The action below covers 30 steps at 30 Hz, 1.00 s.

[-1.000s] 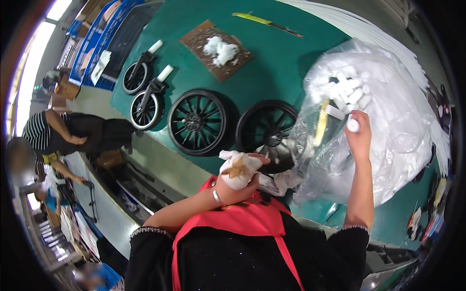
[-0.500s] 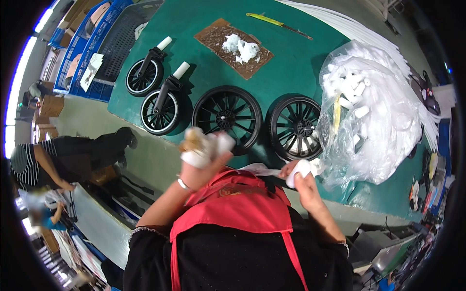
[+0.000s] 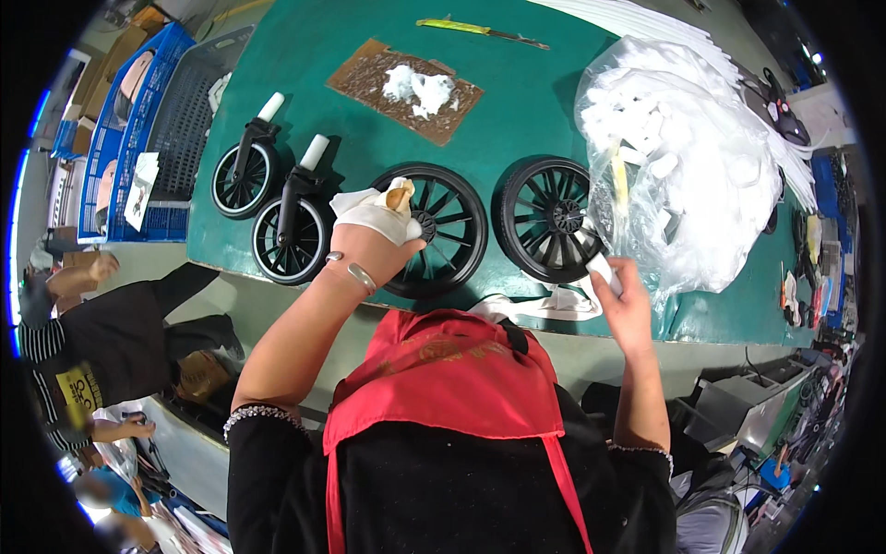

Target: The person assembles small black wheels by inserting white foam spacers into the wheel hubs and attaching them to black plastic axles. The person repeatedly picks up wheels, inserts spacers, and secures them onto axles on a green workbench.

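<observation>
My right hand point(image 3: 629, 300) grips a short white plastic sleeve point(image 3: 604, 274) between thumb and fingers, beside the right large wheel and the clear plastic bag point(image 3: 715, 212) full of similar white pieces. My left hand point(image 3: 374, 235), wrapped in a stained white cloth covering point(image 3: 367, 210), is over the left edge of another large black spoked wheel point(image 3: 454, 242). Its fingers are mostly hidden by the cloth, so whether they hold anything cannot be made out. The right large wheel point(image 3: 560, 219) lies flat. Two small wheels point(image 3: 289, 242) on black forks, with white sleeves on their stems, are at left.
A brown board point(image 3: 360, 77) bearing white fluffy scraps lies farther back, near a yellow-handled knife point(image 3: 461, 28). White cloth point(image 3: 544, 307) lies along the table's near edge. Blue crates point(image 3: 118, 148) stand at far left. A co-worker in a dark apron point(image 3: 106, 332) is at left.
Both hands have moved forward over the table, the right one lifting its white sleeve toward the right wheel. The view has shifted, and the white cloth at the near edge shows more.
</observation>
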{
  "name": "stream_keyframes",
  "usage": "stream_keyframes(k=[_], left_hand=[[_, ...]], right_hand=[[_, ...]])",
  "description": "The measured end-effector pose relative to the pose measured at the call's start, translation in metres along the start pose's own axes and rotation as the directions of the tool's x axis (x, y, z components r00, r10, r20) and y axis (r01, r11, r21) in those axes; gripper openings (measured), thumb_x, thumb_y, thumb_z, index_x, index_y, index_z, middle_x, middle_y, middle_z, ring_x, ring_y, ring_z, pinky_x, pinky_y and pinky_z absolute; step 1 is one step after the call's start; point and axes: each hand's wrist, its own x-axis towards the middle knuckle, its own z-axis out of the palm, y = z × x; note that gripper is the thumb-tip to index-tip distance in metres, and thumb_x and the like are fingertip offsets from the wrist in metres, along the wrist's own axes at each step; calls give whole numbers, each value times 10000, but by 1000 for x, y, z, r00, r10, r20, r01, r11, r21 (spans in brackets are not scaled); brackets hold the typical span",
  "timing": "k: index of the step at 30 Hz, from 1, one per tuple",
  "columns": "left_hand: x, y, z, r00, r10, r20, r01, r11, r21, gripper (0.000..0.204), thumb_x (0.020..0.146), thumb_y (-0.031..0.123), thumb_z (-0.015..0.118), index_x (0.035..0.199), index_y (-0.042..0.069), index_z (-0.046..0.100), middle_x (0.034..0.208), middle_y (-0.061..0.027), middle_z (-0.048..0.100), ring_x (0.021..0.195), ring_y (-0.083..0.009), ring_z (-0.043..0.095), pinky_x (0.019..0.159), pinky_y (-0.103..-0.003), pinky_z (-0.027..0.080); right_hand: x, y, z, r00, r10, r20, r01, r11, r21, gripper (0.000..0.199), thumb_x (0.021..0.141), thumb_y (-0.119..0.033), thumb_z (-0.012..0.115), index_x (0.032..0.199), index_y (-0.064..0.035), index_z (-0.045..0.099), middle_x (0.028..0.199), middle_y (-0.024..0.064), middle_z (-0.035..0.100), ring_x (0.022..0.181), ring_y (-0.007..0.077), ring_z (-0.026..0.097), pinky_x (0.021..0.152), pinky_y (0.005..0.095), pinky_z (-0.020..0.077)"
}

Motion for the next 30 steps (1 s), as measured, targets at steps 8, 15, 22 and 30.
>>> stream_keyframes(k=[8, 15, 22, 30], left_hand=[[56, 33, 0, 911, -12, 412, -183, 883, 432, 362, 807, 425, 667, 957, 100, 726, 933, -71, 695, 967, -257, 624, 791, -380, 444], [63, 34, 41, 987, -6, 162, -69, 889, 452, 167, 851, 187, 559, 876, 153, 720, 826, -2, 692, 827, -222, 647, 688, -371, 414], [77, -7, 149, 976, -192, -105, 207, 964, 164, 168, 862, 192, 543, 853, 186, 710, 768, 1, 659, 736, -197, 627, 655, -356, 389], [7, 6, 57, 761, -456, -461, 131, 805, -579, 310, 899, 308, 653, 997, 14, 665, 798, -79, 644, 740, -212, 618, 699, -327, 488]], right_hand=[[65, -29, -24, 911, -412, 0, 382, 845, -373, 286, 780, -174, 738, 1044, -116, 645, 941, 85, 646, 892, 301, 620, 740, 385, 506], [95, -28, -8, 843, -510, 172, 528, 720, -450, 263, 767, -156, 724, 985, -81, 599, 893, 112, 610, 866, 306, 610, 683, 405, 521], [121, -12, 33, 847, -386, 365, 531, 647, -547, 262, 767, -156, 727, 930, -71, 540, 859, 128, 597, 863, 337, 606, 704, 427, 508], [86, 42, 13, 959, -212, 189, 224, 973, -49, 599, 773, -316, 790, 1227, -79, 480, 756, 90, 636, 696, 241, 635, 638, 352, 495]])
